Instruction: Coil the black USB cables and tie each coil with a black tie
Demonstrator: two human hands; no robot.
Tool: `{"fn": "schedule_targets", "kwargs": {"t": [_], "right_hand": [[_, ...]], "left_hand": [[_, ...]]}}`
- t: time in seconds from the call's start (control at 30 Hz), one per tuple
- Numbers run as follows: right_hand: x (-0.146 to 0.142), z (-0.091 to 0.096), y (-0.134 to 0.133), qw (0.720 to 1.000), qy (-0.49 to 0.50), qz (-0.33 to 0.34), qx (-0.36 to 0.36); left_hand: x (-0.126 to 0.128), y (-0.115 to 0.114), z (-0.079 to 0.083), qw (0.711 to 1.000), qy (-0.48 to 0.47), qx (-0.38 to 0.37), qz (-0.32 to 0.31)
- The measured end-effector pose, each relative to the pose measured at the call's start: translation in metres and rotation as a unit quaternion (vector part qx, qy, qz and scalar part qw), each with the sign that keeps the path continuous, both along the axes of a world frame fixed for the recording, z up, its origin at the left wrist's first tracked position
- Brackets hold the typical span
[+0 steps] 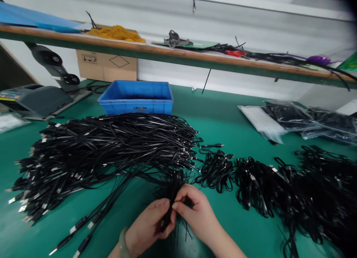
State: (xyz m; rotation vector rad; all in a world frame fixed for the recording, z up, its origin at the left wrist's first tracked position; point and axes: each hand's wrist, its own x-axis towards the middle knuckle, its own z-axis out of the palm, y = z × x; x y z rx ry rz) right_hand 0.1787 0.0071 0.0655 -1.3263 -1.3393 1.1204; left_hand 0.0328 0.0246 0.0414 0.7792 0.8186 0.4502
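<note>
The left hand and right hand meet near the bench's front edge, their fingers curled and pressed together, pinching a small black bundle of cable from both sides. Thin strands hang below it. The bundle sits just in front of the heap of loose cables, though we cannot tell whether it is joined to it. As things lie, the heap far outweighs what is done up: coils run in a row to the right, and bags of black cable lie beyond them (their contents are hard to make out through the plastic). For moving, we have a strip of green mat between the hands and the coils. Cable ends reach toward the front edge on the left. The blue bin stands well behind the heap.
</note>
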Motion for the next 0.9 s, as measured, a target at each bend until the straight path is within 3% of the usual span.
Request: {"fn": "schedule_targets", "kwargs": {"t": [0.07, 0.17, 0.23, 0.3, 0.37, 0.43, 0.53, 0.63, 0.77, 0.83, 0.9], "right_hand": [[0.000, -0.007, -0.001, 0.994, 0.092, 0.007, -0.051], [0.000, -0.018, -0.001, 0.966, 0.221, 0.049, -0.122], [0.004, -0.021, -0.001, 0.959, 0.259, 0.031, -0.112], [0.017, -0.020, 0.001, 0.977, 0.202, -0.048, -0.053], [0.040, -0.016, 0.005, 0.988, 0.056, -0.140, 0.039], [0.072, -0.014, 0.012, 0.965, -0.138, -0.180, 0.130], [0.114, -0.022, 0.024, 0.899, -0.380, -0.122, 0.179], [0.129, -0.036, 0.032, 0.862, -0.481, -0.068, 0.144], [0.101, -0.036, 0.033, 0.862, -0.476, -0.065, 0.160], [0.077, -0.027, 0.033, 0.875, -0.445, -0.040, 0.185], [0.054, -0.017, 0.034, 0.881, -0.426, 0.001, 0.205]], "left_hand": [[0.000, 0.000, 0.000, 0.999, -0.016, -0.008, -0.035], [0.003, 0.006, 0.003, 0.994, 0.052, 0.043, -0.090], [0.006, 0.011, 0.007, 0.978, 0.128, 0.120, -0.114], [0.006, 0.017, 0.012, 0.944, 0.210, 0.236, -0.091], [-0.001, 0.026, 0.019, 0.882, 0.298, 0.365, -0.027], [-0.013, 0.038, 0.024, 0.800, 0.378, 0.464, 0.042], [-0.036, 0.058, 0.028, 0.669, 0.481, 0.559, 0.095], [-0.050, 0.074, 0.024, 0.585, 0.542, 0.599, 0.069], [-0.041, 0.080, 0.015, 0.564, 0.544, 0.622, -0.010], [-0.028, 0.075, 0.014, 0.574, 0.533, 0.620, -0.036], [-0.015, 0.066, 0.018, 0.606, 0.509, 0.608, -0.063]]}}
